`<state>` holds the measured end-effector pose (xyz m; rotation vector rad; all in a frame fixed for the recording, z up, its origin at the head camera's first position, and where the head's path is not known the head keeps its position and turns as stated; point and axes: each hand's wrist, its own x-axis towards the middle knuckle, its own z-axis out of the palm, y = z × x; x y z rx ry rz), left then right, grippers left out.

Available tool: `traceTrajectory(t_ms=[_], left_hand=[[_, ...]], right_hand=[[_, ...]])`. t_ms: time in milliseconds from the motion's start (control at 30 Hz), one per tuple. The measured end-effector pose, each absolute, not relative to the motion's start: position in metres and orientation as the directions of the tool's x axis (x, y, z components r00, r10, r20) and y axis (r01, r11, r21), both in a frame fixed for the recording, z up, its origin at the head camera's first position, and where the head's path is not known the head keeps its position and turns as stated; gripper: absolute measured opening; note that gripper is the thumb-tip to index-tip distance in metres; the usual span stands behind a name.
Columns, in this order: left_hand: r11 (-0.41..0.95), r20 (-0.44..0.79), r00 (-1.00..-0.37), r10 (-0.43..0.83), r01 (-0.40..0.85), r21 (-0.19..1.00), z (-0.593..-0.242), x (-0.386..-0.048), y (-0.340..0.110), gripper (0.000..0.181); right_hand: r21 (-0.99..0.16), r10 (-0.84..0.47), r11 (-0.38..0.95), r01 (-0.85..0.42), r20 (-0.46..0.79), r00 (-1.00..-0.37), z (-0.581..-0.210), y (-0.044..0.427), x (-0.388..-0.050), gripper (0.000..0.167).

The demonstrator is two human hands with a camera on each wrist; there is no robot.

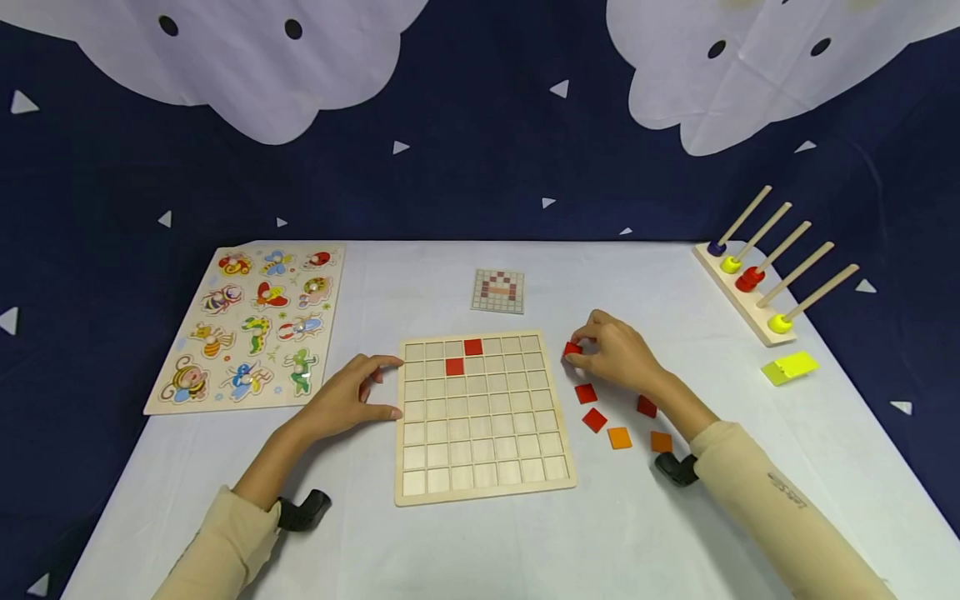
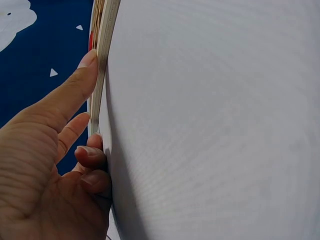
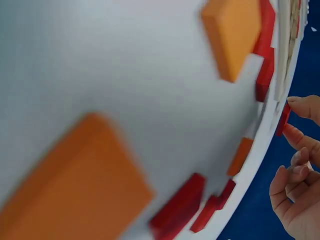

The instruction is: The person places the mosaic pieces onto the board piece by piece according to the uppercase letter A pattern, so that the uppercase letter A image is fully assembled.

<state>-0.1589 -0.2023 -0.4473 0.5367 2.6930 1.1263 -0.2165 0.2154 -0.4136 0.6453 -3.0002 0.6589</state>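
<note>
In the head view a wooden grid board lies on the table, with one red tile in its top row and another red tile in the row below. My left hand touches the board's left edge with thumb and index fingertip, the other fingers loosely bent. To the right of the board, my right hand pinches a red square tile between thumb and finger. Loose red tiles and orange tiles lie below that hand, some near its wrist.
Behind the board lies a small pattern card. An insect peg puzzle is at the left. At the right stand a peg stacker with coloured beads and a yellow block. A dark cloth hangs behind the table.
</note>
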Motion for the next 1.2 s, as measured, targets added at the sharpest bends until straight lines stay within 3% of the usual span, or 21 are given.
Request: traceTrajectory(t_ms=[633,1200], left_hand=[[0.648,-0.017,-0.919,0.393,0.264,0.714,-0.446,-0.159,-0.203,0.071],[0.651,-0.017,-0.922,0.386,0.259,0.714,-0.451,-0.159,-0.204,0.071]], right_hand=[[-0.479,-0.553,0.711,-0.515,0.073,-0.83,-0.397,0.157,-0.218,0.028],[-0.469,-0.676,0.627,-0.621,0.067,-0.734,-0.398,0.097,-0.214,0.027]])
